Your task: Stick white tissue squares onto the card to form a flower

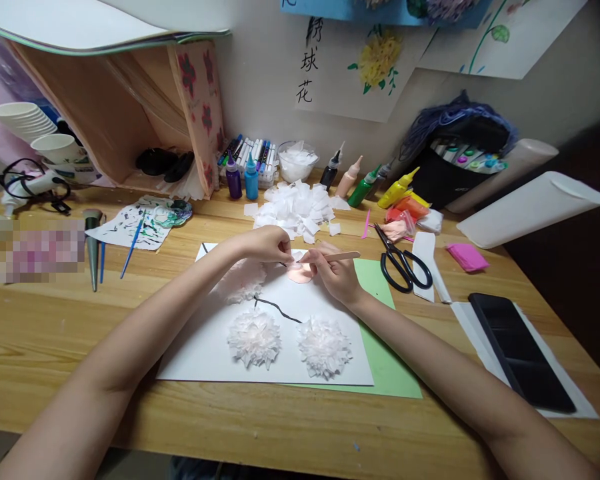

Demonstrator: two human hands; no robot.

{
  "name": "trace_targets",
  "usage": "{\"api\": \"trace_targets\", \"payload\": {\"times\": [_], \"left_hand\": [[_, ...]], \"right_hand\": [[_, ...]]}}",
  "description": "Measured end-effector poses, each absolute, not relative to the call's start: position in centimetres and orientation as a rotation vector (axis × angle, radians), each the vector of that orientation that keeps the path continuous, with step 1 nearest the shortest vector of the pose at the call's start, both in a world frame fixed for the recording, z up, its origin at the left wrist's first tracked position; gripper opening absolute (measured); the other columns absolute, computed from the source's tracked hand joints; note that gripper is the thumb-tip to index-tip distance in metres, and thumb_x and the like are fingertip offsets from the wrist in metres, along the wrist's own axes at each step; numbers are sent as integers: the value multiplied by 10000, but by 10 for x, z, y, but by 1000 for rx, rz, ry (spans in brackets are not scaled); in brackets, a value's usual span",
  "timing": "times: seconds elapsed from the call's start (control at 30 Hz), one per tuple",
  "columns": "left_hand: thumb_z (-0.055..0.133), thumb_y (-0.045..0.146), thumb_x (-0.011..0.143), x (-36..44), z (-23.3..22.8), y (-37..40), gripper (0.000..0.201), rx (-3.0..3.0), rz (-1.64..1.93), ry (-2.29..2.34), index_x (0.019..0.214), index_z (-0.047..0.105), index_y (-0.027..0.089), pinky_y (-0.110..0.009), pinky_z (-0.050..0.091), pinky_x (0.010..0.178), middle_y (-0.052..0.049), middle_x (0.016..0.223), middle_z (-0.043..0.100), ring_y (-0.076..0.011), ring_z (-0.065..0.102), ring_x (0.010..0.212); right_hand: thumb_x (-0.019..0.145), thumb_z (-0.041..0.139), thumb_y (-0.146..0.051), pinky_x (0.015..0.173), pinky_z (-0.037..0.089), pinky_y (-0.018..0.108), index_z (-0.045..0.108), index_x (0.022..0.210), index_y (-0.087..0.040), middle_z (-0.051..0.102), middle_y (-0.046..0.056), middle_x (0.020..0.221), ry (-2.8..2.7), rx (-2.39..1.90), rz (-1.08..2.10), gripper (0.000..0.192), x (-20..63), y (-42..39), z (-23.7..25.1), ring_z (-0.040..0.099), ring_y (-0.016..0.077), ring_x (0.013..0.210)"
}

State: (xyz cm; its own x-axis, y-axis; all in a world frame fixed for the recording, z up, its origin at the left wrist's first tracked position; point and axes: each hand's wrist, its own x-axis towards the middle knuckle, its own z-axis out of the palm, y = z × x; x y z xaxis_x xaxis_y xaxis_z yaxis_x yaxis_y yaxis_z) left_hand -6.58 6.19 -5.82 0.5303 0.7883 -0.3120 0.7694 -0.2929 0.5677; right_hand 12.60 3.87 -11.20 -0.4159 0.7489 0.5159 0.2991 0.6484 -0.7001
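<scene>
A wooden craft stick is gripped in my right hand, its tip down by a peach-coloured round patch. Close beside it my left hand is closed in a pinch over the same patch, near a small white paper piece; whether the fingers hold it I cannot make out. Under both hands lies a white sheet with black drawn lines. Ruffled white paper flowers sit on it: one lower left, one lower right, and another partly hidden by my left forearm.
A pile of white paper squares lies behind the hands. Paint bottles stand at the back. Black scissors and a black tray are on the right. A green sheet sits under the white one. Brushes lie left.
</scene>
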Motion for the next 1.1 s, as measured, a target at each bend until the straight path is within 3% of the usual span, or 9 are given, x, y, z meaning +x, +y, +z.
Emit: {"api": "trace_targets", "payload": {"times": [0.43, 0.77, 1.1], "left_hand": [[538, 250, 685, -62, -61, 61, 196, 2154, 7, 1301, 770, 661, 123, -221, 327, 545, -46, 725, 660, -120, 511, 607], [517, 278, 707, -62, -66, 64, 203, 2147, -33, 1275, 762, 643, 128, -225, 315, 541, -36, 701, 639, -112, 485, 586], [500, 274, 721, -62, -65, 64, 199, 2154, -60, 1280, 766, 627, 128, -214, 323, 546, -29, 715, 631, -106, 482, 604]], "right_hand": [[932, 407, -312, 656, 440, 297, 646, 717, -196, 604, 18, 577, -2051, -814, 591, 341, 123, 39, -111, 595, 169, 695], [920, 414, -387, 607, 465, 277, 607, 586, -181, 586, 5, 503, -1812, -971, 949, 437, 119, 41, -111, 586, 138, 528], [911, 436, -238, 590, 422, 287, 628, 701, -200, 596, 6, 548, -2083, -763, 443, 287, 122, 38, -113, 557, 154, 591]]}}
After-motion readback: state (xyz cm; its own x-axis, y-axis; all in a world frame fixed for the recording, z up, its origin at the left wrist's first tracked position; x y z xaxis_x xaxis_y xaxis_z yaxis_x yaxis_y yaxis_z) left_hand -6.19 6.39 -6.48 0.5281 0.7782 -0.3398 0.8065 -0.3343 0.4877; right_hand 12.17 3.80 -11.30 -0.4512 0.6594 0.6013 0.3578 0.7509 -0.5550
